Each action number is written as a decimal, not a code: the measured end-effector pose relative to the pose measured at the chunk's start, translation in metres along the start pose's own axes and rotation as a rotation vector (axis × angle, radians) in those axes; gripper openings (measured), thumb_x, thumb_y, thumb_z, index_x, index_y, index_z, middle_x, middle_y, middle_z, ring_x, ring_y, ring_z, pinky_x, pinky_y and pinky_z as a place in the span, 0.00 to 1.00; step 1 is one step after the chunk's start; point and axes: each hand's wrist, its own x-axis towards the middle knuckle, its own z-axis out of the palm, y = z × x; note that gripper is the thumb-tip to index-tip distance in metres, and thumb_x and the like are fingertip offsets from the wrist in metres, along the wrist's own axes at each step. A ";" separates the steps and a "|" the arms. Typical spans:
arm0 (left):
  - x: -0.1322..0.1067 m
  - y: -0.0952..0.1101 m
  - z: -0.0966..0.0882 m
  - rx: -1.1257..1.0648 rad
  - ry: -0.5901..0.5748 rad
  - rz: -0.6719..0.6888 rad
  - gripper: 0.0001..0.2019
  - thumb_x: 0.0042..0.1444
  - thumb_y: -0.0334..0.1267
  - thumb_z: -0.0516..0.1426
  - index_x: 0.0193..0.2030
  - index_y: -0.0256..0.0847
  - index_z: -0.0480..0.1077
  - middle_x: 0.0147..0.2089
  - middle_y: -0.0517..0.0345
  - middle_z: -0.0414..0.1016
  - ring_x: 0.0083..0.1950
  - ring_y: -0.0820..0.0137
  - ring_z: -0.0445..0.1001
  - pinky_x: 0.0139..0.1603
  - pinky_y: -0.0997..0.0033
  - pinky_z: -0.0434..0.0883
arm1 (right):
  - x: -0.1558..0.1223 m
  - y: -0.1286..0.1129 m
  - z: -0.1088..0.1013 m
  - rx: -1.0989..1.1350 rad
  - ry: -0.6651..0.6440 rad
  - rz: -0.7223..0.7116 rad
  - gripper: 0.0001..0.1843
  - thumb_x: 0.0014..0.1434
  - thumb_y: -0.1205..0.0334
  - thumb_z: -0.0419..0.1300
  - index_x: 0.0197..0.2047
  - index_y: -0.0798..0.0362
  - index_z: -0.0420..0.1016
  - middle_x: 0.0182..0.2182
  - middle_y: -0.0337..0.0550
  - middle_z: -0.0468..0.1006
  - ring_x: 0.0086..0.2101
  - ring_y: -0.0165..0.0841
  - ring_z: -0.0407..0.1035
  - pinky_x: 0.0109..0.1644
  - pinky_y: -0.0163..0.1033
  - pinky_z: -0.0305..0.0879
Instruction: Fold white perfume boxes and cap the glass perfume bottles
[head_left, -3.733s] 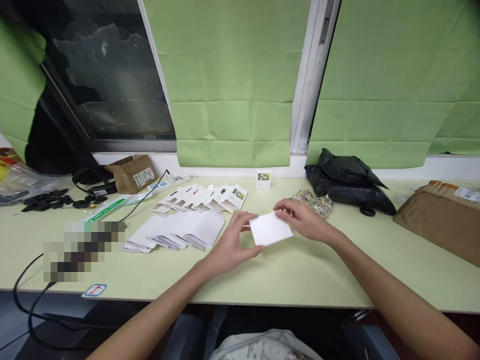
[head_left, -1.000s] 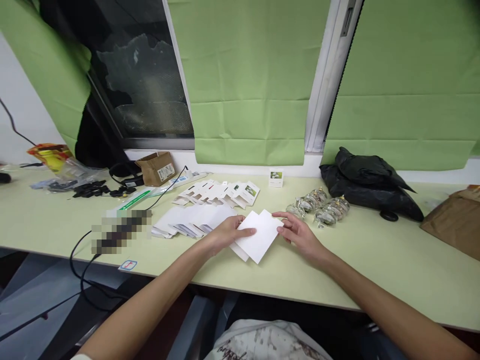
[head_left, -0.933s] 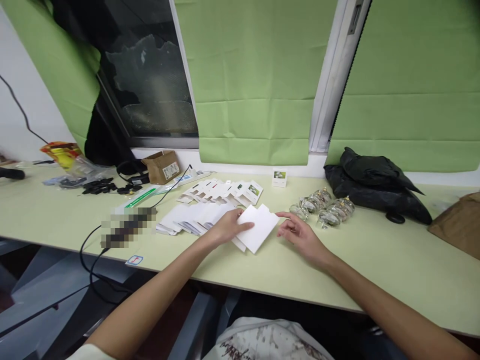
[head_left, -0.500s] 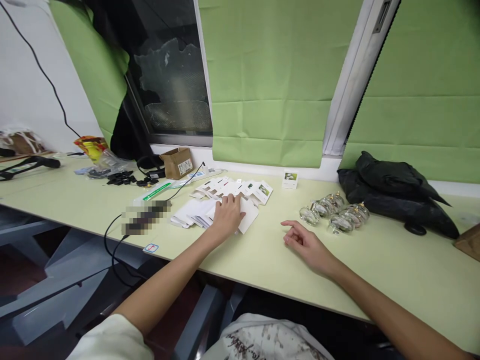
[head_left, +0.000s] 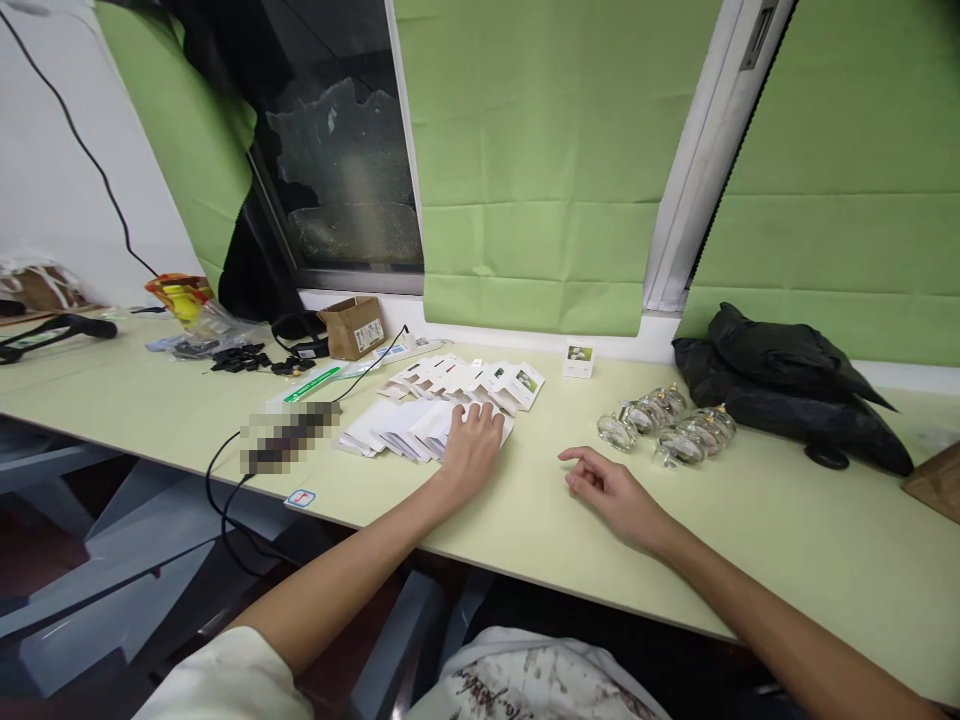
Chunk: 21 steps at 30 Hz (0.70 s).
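My left hand (head_left: 474,448) lies over the right end of a fanned row of flat white boxes (head_left: 388,430). Its fingers curl down on the rightmost box, which shows only in part beside the hand; the thumb is hidden. Behind that row is a second row of white boxes (head_left: 439,376) with small printed pictures. My right hand (head_left: 613,497) rests on the table with loosely bent fingers, the index finger stretched out, and nothing in it. Beyond it, to the right, lie several clear round glass-like ornaments (head_left: 694,437) with gold-coloured tips, in two rows.
One small white box (head_left: 578,360) stands upright near the wall. Black plastic bags (head_left: 787,390) lie at the right. Toward the left are an open cardboard box (head_left: 352,328), small black parts (head_left: 240,357), a green-and-white strip (head_left: 313,383) and black cables (head_left: 223,500) over the table edge.
My left hand has moved slightly right and toward me, uncovering more of the front row of white boxes. The right hand stays almost where it was.
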 end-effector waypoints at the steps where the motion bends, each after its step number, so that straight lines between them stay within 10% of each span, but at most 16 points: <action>1: 0.001 0.004 -0.001 -0.007 0.012 0.003 0.18 0.61 0.22 0.50 0.50 0.39 0.75 0.52 0.40 0.74 0.54 0.51 0.70 0.59 0.48 0.61 | 0.000 0.000 0.000 -0.007 -0.001 -0.001 0.19 0.70 0.45 0.57 0.58 0.46 0.71 0.33 0.37 0.72 0.35 0.34 0.68 0.41 0.40 0.63; 21: 0.097 0.081 0.024 -0.693 -0.160 0.155 0.12 0.66 0.31 0.52 0.54 0.42 0.70 0.55 0.46 0.73 0.58 0.54 0.71 0.57 0.55 0.70 | -0.016 -0.018 -0.010 -0.561 -0.007 -0.181 0.18 0.75 0.53 0.45 0.42 0.47 0.74 0.30 0.41 0.78 0.30 0.36 0.70 0.37 0.41 0.60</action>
